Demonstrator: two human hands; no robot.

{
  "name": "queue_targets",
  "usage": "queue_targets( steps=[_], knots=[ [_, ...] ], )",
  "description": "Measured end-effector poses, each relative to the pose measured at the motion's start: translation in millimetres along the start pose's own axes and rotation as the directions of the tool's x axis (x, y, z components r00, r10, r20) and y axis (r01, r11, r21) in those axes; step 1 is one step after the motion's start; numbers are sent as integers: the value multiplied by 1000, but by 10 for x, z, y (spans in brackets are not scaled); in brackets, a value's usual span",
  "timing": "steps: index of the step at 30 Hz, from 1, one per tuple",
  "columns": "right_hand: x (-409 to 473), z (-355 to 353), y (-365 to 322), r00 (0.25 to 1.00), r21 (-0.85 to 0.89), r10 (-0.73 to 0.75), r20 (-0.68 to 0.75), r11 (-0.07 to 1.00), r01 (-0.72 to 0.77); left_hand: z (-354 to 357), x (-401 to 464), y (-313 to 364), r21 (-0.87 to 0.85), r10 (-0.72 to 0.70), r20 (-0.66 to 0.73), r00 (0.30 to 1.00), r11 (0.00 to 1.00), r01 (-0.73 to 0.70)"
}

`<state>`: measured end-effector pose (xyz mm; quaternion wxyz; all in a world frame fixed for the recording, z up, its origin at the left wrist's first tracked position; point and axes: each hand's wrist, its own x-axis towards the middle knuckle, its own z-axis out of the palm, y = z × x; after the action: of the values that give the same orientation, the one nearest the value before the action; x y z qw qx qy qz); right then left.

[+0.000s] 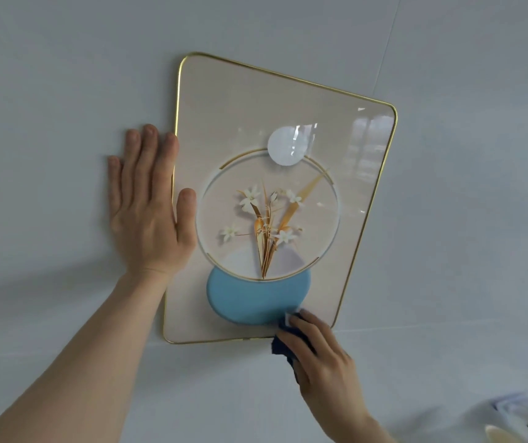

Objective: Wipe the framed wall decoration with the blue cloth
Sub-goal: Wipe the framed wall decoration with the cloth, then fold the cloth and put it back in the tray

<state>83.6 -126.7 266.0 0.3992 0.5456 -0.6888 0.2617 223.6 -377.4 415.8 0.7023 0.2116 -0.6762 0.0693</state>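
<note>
One framed wall decoration (pixel 275 199), one dark blue cloth (pixel 280 342), two bare hands; the gold-rimmed picture hangs mid-frame on a pale wall (pixel 64 75), long axis upright, flower stems pointing up; the left hand (pixel 147 203) lies flat and spread against its left edge, thumb on the glass; the right hand (pixel 317 350) presses the bunched cloth to the lower right corner; blurred clutter (pixel 527 417) sits at bottom right.

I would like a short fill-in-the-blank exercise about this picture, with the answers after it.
1. The right hand presses a dark blue ____ against the framed decoration.
2. The left hand lies flat, mostly on the ____.
3. The frame's thin rim is ____ in colour.
4. The wiping is at the frame's lower ____ corner.

Answers: cloth; wall; gold; right
</note>
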Motion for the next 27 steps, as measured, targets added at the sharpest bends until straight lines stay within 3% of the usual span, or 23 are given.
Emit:
queue_targets(
  steps=[4,8,10,13,16,18,20,23,25,27],
  knots=[
    [-423,-360,158,965,38,261,-7,965,-261,-74,13,2,-111,-35,45,998,993,40],
    [-732,-668,232,871,112,478,117,865,-490,-313,57,108,-315,-151,185,971,927,204],
    [-786,-811,231,760,227,615,209,726,-649,-484,18,239,-354,-254,202,946,881,313],
    [-807,-1023,204,577,456,755,310,415,-787,-751,-246,566,-330,-312,147,939,879,344],
    [-807,-1166,221,462,534,795,394,211,-819,-907,-730,1027,-363,-260,344,902,849,384],
    [-804,-1240,225,395,540,796,459,103,-835,-951,-1087,1335,-375,-193,580,792,799,470],
    [-827,-1325,261,367,521,782,503,64,-851,-940,-1412,1635,-346,-79,791,607,761,549],
    [-894,-1412,383,357,477,738,573,53,-877,-868,-1790,2025,-294,76,929,361,745,599],
    [-967,-1483,511,343,447,692,635,33,-894,-821,-1961,2267,-278,128,952,277,736,617],
    [-1067,-1575,680,316,417,639,702,-8,-909,-763,-2072,2482,-252,128,962,241,755,605]
  ],
)
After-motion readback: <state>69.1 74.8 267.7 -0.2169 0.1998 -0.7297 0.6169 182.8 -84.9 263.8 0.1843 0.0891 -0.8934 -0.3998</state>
